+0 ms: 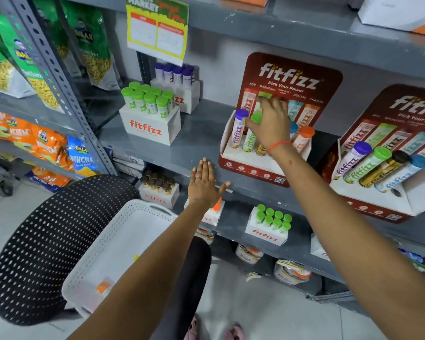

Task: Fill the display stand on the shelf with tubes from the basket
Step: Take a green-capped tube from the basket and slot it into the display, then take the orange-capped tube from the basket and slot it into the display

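Observation:
A red fitfizz display stand [250,165] sits on the grey shelf [196,133]. It holds a purple-capped tube [239,126], a green-capped tube [250,141], a blue-capped one [294,126] and an orange-capped tube [304,136]. My right hand [268,123] reaches over the stand's middle with fingers spread, its palm covering a gold tube [261,150]. Resting flat on the shelf's front edge is my left hand [204,182], holding nothing. The white basket [123,231] stands on a black perforated seat [47,241], and an orange-capped tube [103,287] lies in its near corner.
A second fitfizz stand [378,212] with several tubes hangs over the shelf edge at right. White fitfizz boxes of green-capped [150,126] and purple-capped tubes [177,77] stand at shelf left. Snack bags [30,143] fill the left rack. More boxes [268,231] sit on the lower shelf.

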